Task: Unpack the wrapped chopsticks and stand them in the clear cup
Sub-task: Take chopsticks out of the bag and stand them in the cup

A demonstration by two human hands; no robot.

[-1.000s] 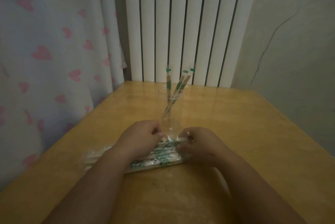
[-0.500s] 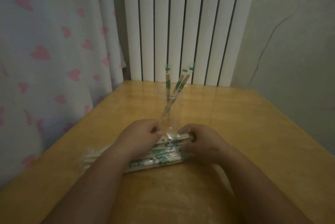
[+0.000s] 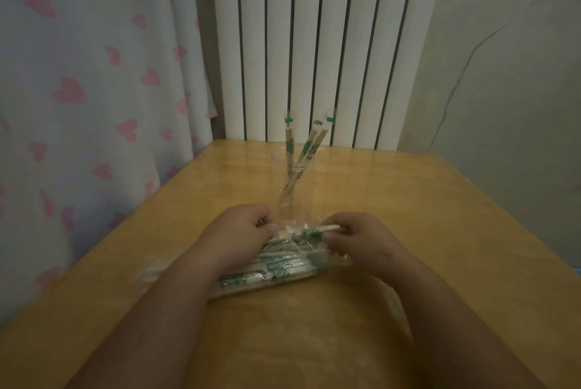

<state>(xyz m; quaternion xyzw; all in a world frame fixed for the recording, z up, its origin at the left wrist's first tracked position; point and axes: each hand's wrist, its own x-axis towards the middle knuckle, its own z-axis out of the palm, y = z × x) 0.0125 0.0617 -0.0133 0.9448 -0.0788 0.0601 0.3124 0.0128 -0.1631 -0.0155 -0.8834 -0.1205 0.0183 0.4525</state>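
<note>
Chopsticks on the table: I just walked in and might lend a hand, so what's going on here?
A person at the wooden table is working on a clear plastic bag full of wrapped chopsticks. The left hand grips the bag near its open end, while the right hand pinches one wrapped pair sticking out of it. Three more pairs stand leaning in the clear cup just behind.

a home, a lived-in room: a white column radiator (image 3: 317, 42) fills the upper centre of the frame, a pale curtain with pink hearts (image 3: 88, 80) hangs at left, and a wooden table (image 3: 440, 231) stands against a cracked plaster wall (image 3: 503, 58).
</note>
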